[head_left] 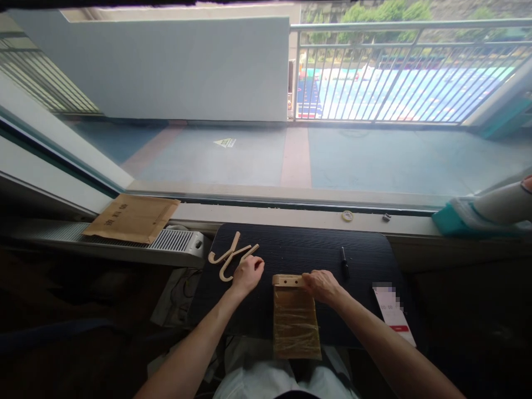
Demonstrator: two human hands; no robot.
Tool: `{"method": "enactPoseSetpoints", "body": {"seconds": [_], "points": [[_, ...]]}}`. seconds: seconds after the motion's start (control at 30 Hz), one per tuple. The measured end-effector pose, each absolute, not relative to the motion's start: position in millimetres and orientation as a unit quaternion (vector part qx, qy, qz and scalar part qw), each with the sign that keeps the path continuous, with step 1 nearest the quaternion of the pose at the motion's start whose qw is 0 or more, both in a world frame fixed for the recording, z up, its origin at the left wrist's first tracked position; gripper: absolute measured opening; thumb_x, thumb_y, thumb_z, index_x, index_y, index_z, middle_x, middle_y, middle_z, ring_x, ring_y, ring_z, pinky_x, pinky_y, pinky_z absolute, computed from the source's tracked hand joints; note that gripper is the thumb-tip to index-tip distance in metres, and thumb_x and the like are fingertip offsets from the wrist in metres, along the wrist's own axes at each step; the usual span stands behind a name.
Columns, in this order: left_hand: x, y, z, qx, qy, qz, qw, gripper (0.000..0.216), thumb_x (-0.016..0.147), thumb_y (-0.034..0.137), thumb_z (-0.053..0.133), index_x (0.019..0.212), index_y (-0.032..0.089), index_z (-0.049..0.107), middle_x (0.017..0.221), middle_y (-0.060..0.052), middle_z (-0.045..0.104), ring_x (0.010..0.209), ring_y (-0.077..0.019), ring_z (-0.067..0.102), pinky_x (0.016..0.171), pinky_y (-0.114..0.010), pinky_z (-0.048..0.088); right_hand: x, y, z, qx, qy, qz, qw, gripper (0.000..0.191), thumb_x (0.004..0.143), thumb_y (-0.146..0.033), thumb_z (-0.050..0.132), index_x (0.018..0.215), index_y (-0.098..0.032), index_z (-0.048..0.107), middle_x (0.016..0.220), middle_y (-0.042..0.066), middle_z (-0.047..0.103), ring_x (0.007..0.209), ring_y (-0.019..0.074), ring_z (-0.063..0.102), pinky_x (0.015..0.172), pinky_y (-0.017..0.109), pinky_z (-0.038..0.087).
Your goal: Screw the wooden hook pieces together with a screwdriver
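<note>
My left hand (248, 274) is closed at the left of the dark table, fingers curled together; whatever they hold, if anything, is hidden. Just beyond it lie several pale wooden hooks (228, 256) with curved ends, one partly covered by the hand. My right hand (323, 286) grips the right end of a short wooden bar (286, 281) with dark round holes in its side. That bar sits at the far end of a brown block wrapped in clear tape (296, 324), which reaches past the table's near edge above my lap.
On the dark table (299, 244), a black screwdriver (344, 263) and a phone (394, 316) lie to the right. A roll of tape (347, 216) and a small grey item (387, 218) rest on the windowsill. A brown paper envelope (133, 218) covers part of the radiator (174, 241).
</note>
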State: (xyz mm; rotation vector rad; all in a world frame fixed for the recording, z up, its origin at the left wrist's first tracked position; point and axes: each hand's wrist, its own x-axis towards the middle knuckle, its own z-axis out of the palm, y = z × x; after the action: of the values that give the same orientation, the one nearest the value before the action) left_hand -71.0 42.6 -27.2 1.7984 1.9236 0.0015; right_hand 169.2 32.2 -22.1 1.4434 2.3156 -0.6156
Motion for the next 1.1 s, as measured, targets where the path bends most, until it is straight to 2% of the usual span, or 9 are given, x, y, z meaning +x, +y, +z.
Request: {"method": "enactPoseSetpoints", "body": {"seconds": [0.07,0.1,0.17,0.23,0.33,0.47,0.63,0.8,1.1], "points": [[-51,35,-18,0.727,0.640,0.037,0.245,0.028,0.088,0.040,0.045,0.099,0.021,0.062,0.103,-0.005,0.062,0.099,-0.0186,0.058,0.084,-0.027,0.044,169,33,-22,0.513,0.814,-0.214,0.171,0.027,0.088,-0.031,0.041,0.094,-0.021,0.064,0.090,0.010,0.069,0.084,0.0223,0.065,0.069,0.030,0.044],[-41,32,-15,0.750,0.614,0.010,0.246,0.031,0.082,0.045,0.053,0.101,0.021,0.061,0.103,-0.005,0.061,0.099,-0.0208,0.057,0.084,-0.029,0.044,169,33,-21,0.516,0.812,-0.212,0.171,0.027,0.088,-0.030,0.040,0.095,-0.021,0.065,0.090,0.010,0.069,0.084,0.0222,0.065,0.069,0.030,0.045],[-27,26,-11,0.767,0.589,-0.077,0.244,0.033,0.075,0.040,0.063,0.102,0.022,0.060,0.102,-0.006,0.060,0.098,-0.0235,0.057,0.084,-0.033,0.044,169,32,-20,0.521,0.809,-0.208,0.172,0.028,0.089,-0.028,0.038,0.095,-0.020,0.064,0.091,0.010,0.068,0.083,0.0217,0.065,0.069,0.029,0.045],[-19,21,-12,0.765,0.583,-0.134,0.238,0.024,0.076,0.028,0.060,0.100,0.021,0.060,0.101,-0.006,0.059,0.095,-0.0229,0.058,0.083,-0.033,0.044,169,28,-18,0.524,0.808,-0.207,0.173,0.027,0.089,-0.027,0.039,0.095,-0.020,0.064,0.091,0.009,0.068,0.082,0.0207,0.065,0.069,0.028,0.045],[-18,11,-19,0.770,0.575,-0.135,0.243,0.016,0.080,0.021,0.052,0.093,0.019,0.060,0.101,-0.007,0.057,0.093,-0.0207,0.059,0.080,-0.029,0.045,171,13,-18,0.521,0.809,-0.213,0.171,0.024,0.088,-0.028,0.042,0.096,-0.020,0.063,0.092,0.008,0.068,0.082,0.0198,0.065,0.069,0.027,0.045],[-23,-1,-25,0.778,0.562,-0.114,0.256,0.014,0.079,0.020,0.051,0.090,0.018,0.060,0.101,-0.008,0.057,0.094,-0.0209,0.059,0.077,-0.028,0.046,175,-4,-20,0.519,0.808,-0.225,0.164,0.023,0.087,-0.031,0.046,0.097,-0.018,0.062,0.092,0.008,0.068,0.083,0.0202,0.065,0.071,0.027,0.045],[-22,10,-27,0.771,0.578,-0.123,0.237,0.022,0.077,0.023,0.053,0.098,0.019,0.056,0.100,-0.007,0.060,0.093,-0.0224,0.060,0.078,-0.031,0.046,177,4,-23,0.531,0.804,-0.223,0.151,0.025,0.088,-0.030,0.044,0.099,-0.015,0.060,0.095,0.010,0.068,0.087,0.0204,0.064,0.075,0.027,0.045],[-20,28,-31,0.759,0.590,-0.144,0.234,0.015,0.080,0.023,0.049,0.092,0.019,0.058,0.097,-0.008,0.063,0.093,-0.0245,0.061,0.078,-0.034,0.046,176,18,-23,0.538,0.801,-0.215,0.150,0.025,0.087,-0.033,0.045,0.096,-0.015,0.061,0.093,0.010,0.069,0.086,0.0222,0.065,0.073,0.029,0.045],[-20,39,-42,0.742,0.594,-0.148,0.272,0.013,0.081,0.027,0.051,0.091,0.022,0.057,0.097,-0.005,0.066,0.091,-0.0231,0.063,0.074,-0.030,0.047,171,31,-28,0.545,0.790,-0.227,0.164,0.030,0.086,-0.040,0.047,0.094,-0.016,0.064,0.092,0.013,0.069,0.090,0.0245,0.064,0.076,0.032,0.043]]}}
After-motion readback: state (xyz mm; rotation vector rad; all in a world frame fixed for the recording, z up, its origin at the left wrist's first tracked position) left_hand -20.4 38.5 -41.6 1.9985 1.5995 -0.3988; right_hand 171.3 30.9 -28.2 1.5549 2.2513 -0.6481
